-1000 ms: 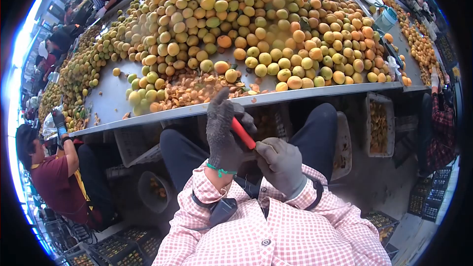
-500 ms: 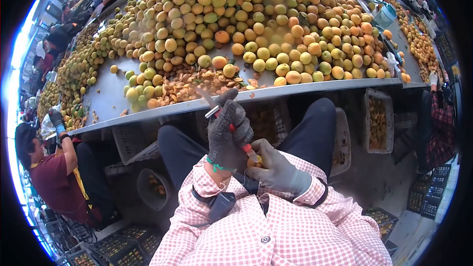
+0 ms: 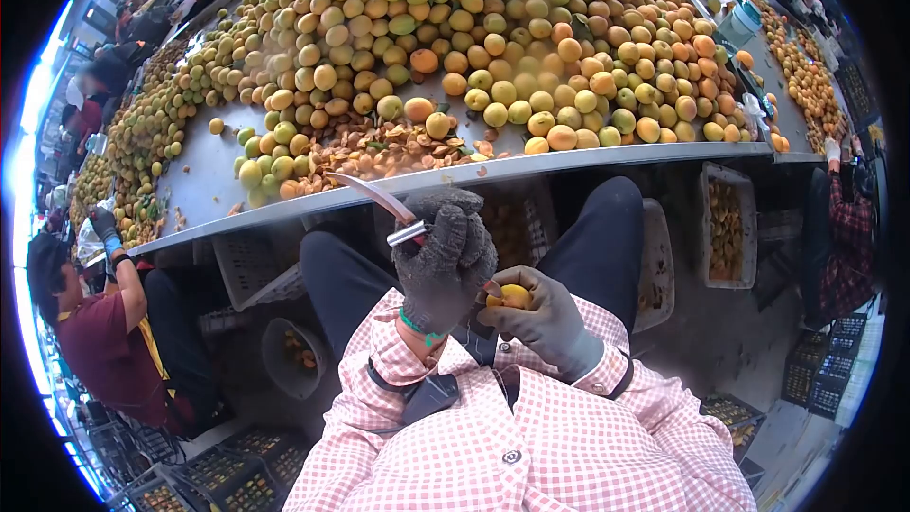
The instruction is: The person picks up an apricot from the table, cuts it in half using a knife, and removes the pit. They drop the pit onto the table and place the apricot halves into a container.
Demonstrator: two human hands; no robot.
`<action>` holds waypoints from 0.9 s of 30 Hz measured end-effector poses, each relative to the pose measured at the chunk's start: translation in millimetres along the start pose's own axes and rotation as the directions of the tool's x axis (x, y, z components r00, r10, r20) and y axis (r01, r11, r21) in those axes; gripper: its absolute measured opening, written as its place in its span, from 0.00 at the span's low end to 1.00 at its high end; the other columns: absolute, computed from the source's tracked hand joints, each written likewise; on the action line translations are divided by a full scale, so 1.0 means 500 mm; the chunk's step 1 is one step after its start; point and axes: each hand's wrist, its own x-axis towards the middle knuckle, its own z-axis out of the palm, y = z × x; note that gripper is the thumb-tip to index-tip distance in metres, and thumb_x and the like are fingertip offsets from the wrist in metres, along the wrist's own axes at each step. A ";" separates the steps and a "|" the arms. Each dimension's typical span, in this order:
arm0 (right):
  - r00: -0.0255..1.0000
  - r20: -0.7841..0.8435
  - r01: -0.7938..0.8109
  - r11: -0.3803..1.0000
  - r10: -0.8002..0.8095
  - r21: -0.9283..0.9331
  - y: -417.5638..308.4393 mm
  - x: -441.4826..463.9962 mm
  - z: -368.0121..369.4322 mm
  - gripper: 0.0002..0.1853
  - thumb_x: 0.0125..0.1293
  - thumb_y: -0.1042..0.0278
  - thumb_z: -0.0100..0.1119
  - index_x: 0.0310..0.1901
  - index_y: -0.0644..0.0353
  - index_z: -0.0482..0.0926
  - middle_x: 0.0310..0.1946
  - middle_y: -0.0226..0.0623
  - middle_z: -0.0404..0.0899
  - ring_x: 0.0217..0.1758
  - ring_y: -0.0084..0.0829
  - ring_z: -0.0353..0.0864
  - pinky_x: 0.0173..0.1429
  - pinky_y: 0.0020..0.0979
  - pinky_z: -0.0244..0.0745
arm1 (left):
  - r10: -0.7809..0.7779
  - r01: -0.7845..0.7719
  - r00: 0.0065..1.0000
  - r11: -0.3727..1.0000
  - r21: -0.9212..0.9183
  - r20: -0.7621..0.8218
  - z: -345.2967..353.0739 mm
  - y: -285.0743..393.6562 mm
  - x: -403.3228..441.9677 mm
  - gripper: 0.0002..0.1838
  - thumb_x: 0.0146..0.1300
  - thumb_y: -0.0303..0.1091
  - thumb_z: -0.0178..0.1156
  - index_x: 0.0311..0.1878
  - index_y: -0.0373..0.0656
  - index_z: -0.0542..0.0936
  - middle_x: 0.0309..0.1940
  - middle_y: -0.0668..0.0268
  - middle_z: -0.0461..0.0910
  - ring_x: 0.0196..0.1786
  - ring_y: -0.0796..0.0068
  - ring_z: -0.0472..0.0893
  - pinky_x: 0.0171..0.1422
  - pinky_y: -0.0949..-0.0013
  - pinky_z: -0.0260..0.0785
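Note:
My left hand (image 3: 444, 251), in a dark grey knit glove, is closed around a knife with a curved blade (image 3: 374, 193) and a silver collar (image 3: 407, 233). The blade points up and left, toward the table edge; the handle is mostly hidden in the fist. My right hand (image 3: 548, 320), in a smoother grey glove, pinches a yellow-orange apricot (image 3: 515, 297) between thumb and fingers. A small brownish piece (image 3: 492, 288) shows at the apricot's left side, close to the left fist; whether it is pit or tool tip I cannot tell. Both hands are over my lap.
A metal table (image 3: 204, 166) carries a large heap of apricots (image 3: 398, 19) and a pile of brown pits (image 3: 393, 150) near its edge. Below stand crates (image 3: 728, 228) and a bucket (image 3: 292, 357). A co-worker (image 3: 109, 332) sits at left; another person's plaid sleeve (image 3: 850, 246) is at right.
The left fist has turned, so the curved blade now swings further left and the red handle no longer shows. The right hand has moved slightly right, exposing more of the apricot.

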 end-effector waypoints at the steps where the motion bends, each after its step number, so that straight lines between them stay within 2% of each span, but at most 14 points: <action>1: 1.000 0.003 0.000 1.000 0.000 -0.003 -0.004 -0.003 0.003 0.19 0.60 0.77 0.64 0.51 0.60 0.68 0.40 0.28 0.73 0.39 0.14 0.72 0.43 0.18 0.73 | 0.001 -0.001 1.000 0.999 0.040 -0.018 0.002 0.000 -0.001 0.11 0.69 0.35 0.57 0.46 0.38 0.76 0.16 0.70 0.66 0.16 0.82 0.62 0.17 0.77 0.55; 4: 1.000 0.009 -0.002 0.996 0.001 0.093 0.005 -0.008 0.012 0.18 0.61 0.77 0.63 0.50 0.60 0.68 0.38 0.27 0.72 0.35 0.13 0.71 0.40 0.17 0.71 | 0.013 -0.013 1.000 1.000 0.018 -0.014 0.004 0.000 -0.003 0.11 0.68 0.35 0.57 0.46 0.38 0.76 0.16 0.70 0.66 0.16 0.82 0.62 0.18 0.77 0.55; 6: 0.973 -0.027 0.229 0.972 -0.231 -0.050 0.027 0.000 0.014 0.17 0.62 0.76 0.62 0.50 0.61 0.67 0.36 0.27 0.72 0.33 0.12 0.70 0.38 0.16 0.69 | 0.009 -0.008 0.999 1.000 0.016 -0.038 0.010 0.001 -0.004 0.11 0.68 0.35 0.57 0.46 0.38 0.76 0.16 0.71 0.66 0.16 0.82 0.62 0.18 0.77 0.55; 8: 0.966 -0.040 0.253 0.966 -0.255 -0.049 0.040 0.004 0.017 0.17 0.63 0.76 0.61 0.50 0.61 0.67 0.36 0.27 0.71 0.33 0.13 0.70 0.38 0.16 0.69 | 0.004 -0.003 0.998 1.000 0.014 -0.063 0.013 0.000 -0.005 0.11 0.68 0.35 0.57 0.46 0.38 0.76 0.16 0.71 0.66 0.15 0.82 0.62 0.18 0.77 0.55; 10: 0.959 -0.056 0.276 0.960 -0.279 -0.049 0.050 0.004 0.022 0.16 0.63 0.76 0.61 0.50 0.62 0.67 0.36 0.27 0.71 0.33 0.13 0.69 0.38 0.16 0.68 | 0.041 -0.033 0.997 0.993 0.110 -0.069 0.017 -0.004 -0.006 0.11 0.69 0.41 0.55 0.46 0.44 0.76 0.15 0.74 0.61 0.11 0.82 0.56 0.15 0.75 0.50; 12: 0.962 -0.119 0.245 0.969 -0.246 -0.027 0.059 0.003 0.027 0.16 0.63 0.75 0.60 0.50 0.66 0.68 0.44 0.38 0.76 0.45 0.23 0.75 0.52 0.25 0.71 | 0.018 -0.001 0.992 0.990 0.141 -0.122 0.028 -0.003 -0.011 0.11 0.69 0.40 0.55 0.46 0.44 0.76 0.15 0.74 0.61 0.11 0.82 0.57 0.15 0.76 0.49; 14: 0.948 -0.112 0.295 0.954 -0.298 -0.044 0.051 -0.002 0.034 0.16 0.63 0.75 0.60 0.51 0.66 0.67 0.45 0.39 0.76 0.46 0.24 0.75 0.53 0.26 0.71 | -0.001 0.032 0.984 0.985 0.169 -0.180 0.031 -0.003 -0.016 0.10 0.69 0.39 0.55 0.46 0.44 0.76 0.15 0.74 0.60 0.12 0.83 0.57 0.15 0.76 0.49; 17: 0.931 -0.022 0.362 0.928 -0.365 -0.086 0.046 0.002 0.023 0.18 0.64 0.74 0.59 0.52 0.66 0.66 0.47 0.41 0.75 0.49 0.26 0.75 0.55 0.27 0.70 | -0.067 0.093 0.977 0.989 0.119 -0.203 0.024 -0.002 -0.015 0.09 0.70 0.37 0.54 0.46 0.43 0.75 0.15 0.75 0.60 0.12 0.84 0.57 0.16 0.77 0.49; 19: 0.927 0.054 0.375 0.921 -0.371 -0.108 0.054 0.007 0.010 0.18 0.65 0.74 0.59 0.52 0.67 0.66 0.48 0.41 0.75 0.51 0.27 0.75 0.56 0.27 0.70 | -0.219 0.257 0.942 0.958 0.126 -0.256 0.015 0.001 -0.015 0.07 0.69 0.33 0.55 0.45 0.42 0.76 0.17 0.73 0.66 0.16 0.84 0.63 0.18 0.79 0.52; 20: 0.953 0.097 0.291 0.956 -0.286 -0.043 0.063 0.011 0.005 0.18 0.64 0.76 0.58 0.53 0.66 0.65 0.46 0.39 0.75 0.47 0.25 0.76 0.52 0.26 0.72 | -0.328 0.343 0.923 0.938 0.045 -0.203 0.007 0.006 -0.015 0.06 0.68 0.32 0.56 0.45 0.43 0.76 0.17 0.73 0.66 0.16 0.84 0.62 0.18 0.79 0.52; 22: 0.969 0.143 0.203 0.979 -0.203 0.018 0.068 0.013 0.008 0.19 0.64 0.77 0.58 0.54 0.65 0.65 0.44 0.36 0.75 0.42 0.23 0.77 0.48 0.25 0.73 | -0.344 0.362 0.926 0.926 0.105 -0.159 -0.004 0.002 -0.015 0.06 0.68 0.33 0.56 0.45 0.43 0.76 0.17 0.74 0.67 0.16 0.84 0.63 0.18 0.79 0.52; 23: 0.954 0.142 0.266 0.964 -0.263 -0.006 0.069 0.014 0.014 0.18 0.64 0.77 0.57 0.54 0.64 0.65 0.44 0.36 0.75 0.42 0.23 0.77 0.48 0.26 0.74 | -0.361 0.376 0.926 0.912 0.167 -0.113 -0.007 0.001 -0.014 0.06 0.67 0.33 0.57 0.45 0.44 0.76 0.18 0.74 0.67 0.16 0.84 0.63 0.18 0.79 0.52; 25: 0.937 0.146 0.326 0.945 -0.318 -0.032 0.075 0.013 0.018 0.18 0.64 0.77 0.56 0.55 0.64 0.65 0.44 0.36 0.75 0.43 0.23 0.76 0.48 0.26 0.74 | -0.402 0.415 0.908 0.901 0.124 -0.115 0.019 0.017 -0.014 0.07 0.67 0.33 0.58 0.45 0.43 0.76 0.18 0.74 0.67 0.16 0.84 0.64 0.18 0.80 0.52; 27: 0.901 0.054 0.414 0.819 -0.430 -0.397 0.081 0.014 0.013 0.17 0.64 0.77 0.56 0.53 0.63 0.66 0.44 0.37 0.76 0.44 0.26 0.77 0.48 0.28 0.74 | -0.235 0.270 0.953 0.945 0.184 -0.193 0.034 0.014 -0.008 0.07 0.67 0.34 0.58 0.45 0.44 0.76 0.18 0.75 0.67 0.15 0.85 0.62 0.18 0.80 0.52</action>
